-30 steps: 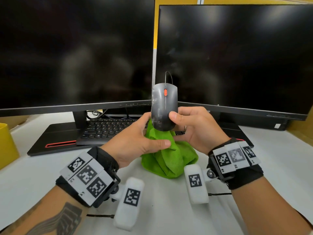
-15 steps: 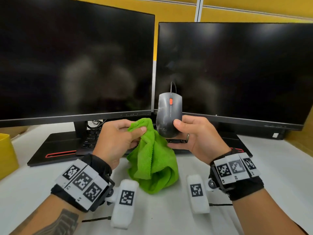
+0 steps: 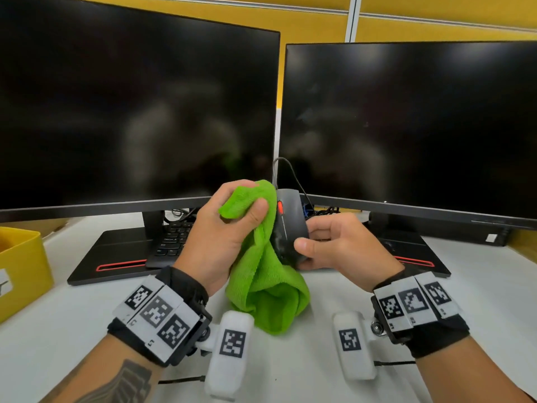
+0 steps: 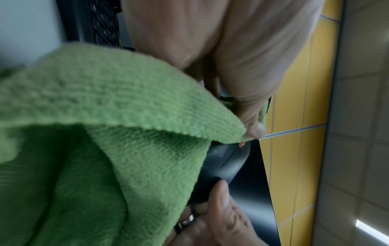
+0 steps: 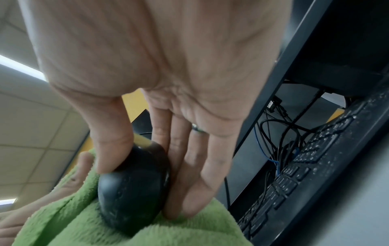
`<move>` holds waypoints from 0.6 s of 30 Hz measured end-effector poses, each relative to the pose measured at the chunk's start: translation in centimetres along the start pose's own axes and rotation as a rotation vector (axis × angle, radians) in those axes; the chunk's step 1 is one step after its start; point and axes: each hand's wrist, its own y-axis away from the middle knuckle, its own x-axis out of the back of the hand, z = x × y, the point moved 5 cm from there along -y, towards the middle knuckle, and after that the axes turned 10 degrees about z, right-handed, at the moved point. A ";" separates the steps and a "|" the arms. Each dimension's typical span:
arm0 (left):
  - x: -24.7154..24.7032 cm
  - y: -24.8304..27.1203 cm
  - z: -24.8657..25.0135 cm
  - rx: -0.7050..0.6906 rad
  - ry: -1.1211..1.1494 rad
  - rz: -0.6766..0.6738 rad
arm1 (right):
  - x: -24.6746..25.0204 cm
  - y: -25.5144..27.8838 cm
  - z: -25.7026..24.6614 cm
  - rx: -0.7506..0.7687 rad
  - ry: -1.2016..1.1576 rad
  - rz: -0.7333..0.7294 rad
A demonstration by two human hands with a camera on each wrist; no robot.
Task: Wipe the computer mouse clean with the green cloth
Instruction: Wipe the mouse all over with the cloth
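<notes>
My right hand holds the black corded mouse upright above the desk, thumb on its near side and fingers behind it; the mouse has an orange scroll wheel. In the right wrist view the mouse sits between thumb and fingers. My left hand grips the green cloth bunched at its top and presses it against the mouse's left side. The cloth's lower part hangs down to the desk. In the left wrist view the cloth covers most of the mouse.
Two dark monitors stand close behind the hands. A black keyboard lies under the left monitor on a black stand. A yellow bin sits at the left edge. Cables run behind the keyboard on the white desk.
My left hand has lifted the cloth from under the mouse up to its left side near the scroll wheel. The mouse has turned so that its top faces left.
</notes>
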 end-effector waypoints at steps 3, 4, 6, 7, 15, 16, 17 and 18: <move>0.1 -0.1 -0.2 -0.027 -0.059 0.009 | -0.3 0.2 -0.2 0.053 0.071 -0.033; 0.1 0.0 -0.1 -0.029 -0.069 0.017 | -0.3 0.3 -0.3 0.062 0.079 -0.037; 0.1 0.0 -0.1 -0.015 -0.069 0.033 | -0.3 0.3 -0.3 0.069 0.093 -0.045; 0.2 0.0 -0.1 -0.008 -0.068 0.044 | -0.2 0.3 -0.3 0.071 0.099 -0.048; 0.8 -0.3 -0.3 0.021 -0.057 0.096 | -0.1 0.2 -0.3 0.062 0.081 -0.062; 0.8 -0.4 -0.3 0.022 -0.069 0.077 | 0.0 0.2 -0.3 0.062 0.081 -0.060; 0.9 -0.5 -0.3 0.021 -0.084 0.060 | 0.0 0.1 -0.2 0.061 0.084 -0.058; 1.0 -0.5 -0.3 0.012 -0.102 0.048 | 0.1 0.1 -0.2 0.064 0.091 -0.059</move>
